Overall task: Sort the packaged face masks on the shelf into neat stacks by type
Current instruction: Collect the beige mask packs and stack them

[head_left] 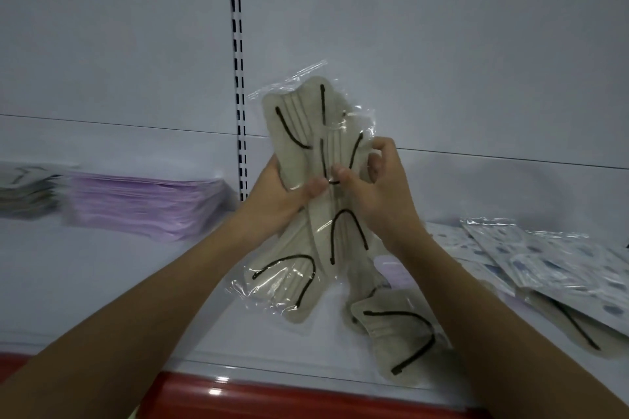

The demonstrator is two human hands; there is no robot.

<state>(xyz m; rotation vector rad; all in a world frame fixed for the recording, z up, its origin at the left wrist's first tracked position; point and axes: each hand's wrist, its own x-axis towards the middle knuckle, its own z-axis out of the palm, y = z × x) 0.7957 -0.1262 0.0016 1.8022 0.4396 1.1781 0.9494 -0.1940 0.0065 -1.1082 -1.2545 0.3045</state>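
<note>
Both hands held a fanned bundle of beige masks (316, 201) above the shelf (102, 282): left hand (286, 194) wrapped around it, right hand (374, 180) pinching its middle. The slippery wrappers were splayed; a loosened grip would likely drop some onto the loose packets (544, 258) at right.

Spanning the background as a plain white back panel (442, 27), carrying a thin dark horizontal seam (119, 125). Running vertically down that panel as a white upright (237, 44) with paired columns of dark slots. Lying along the near edge as a glossy red strip (272, 395), catching small highlights.
</note>
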